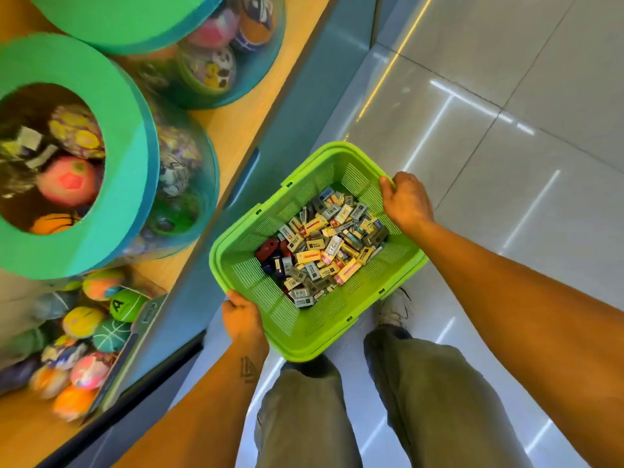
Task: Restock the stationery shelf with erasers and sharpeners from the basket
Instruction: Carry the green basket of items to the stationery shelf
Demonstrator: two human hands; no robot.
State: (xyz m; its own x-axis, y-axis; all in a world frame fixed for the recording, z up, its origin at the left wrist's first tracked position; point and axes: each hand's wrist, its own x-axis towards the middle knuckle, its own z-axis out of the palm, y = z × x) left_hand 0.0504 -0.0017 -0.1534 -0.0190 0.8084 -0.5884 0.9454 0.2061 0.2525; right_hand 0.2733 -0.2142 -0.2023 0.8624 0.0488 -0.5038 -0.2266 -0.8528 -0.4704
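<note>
A lime green plastic basket [256, 278] hangs in front of me above the floor. My left hand [241, 319] grips its near left rim and my right hand [407, 201] grips its far right rim. Inside lies a heap of small boxed erasers [332, 244], mostly white, yellow and grey. A few red and dark blue sharpeners [271, 255] sit at the left end of the heap. No stationery shelf is in view.
To my left stands a wooden display shelf [236, 123] with a blue front edge. It bears two green-rimmed clear tubs [135, 184] of toy balls, and a tray of balls [87, 325] below. Glossy grey floor tiles [506, 163] spread to the right; my legs and a shoe [393, 310] are below the basket.
</note>
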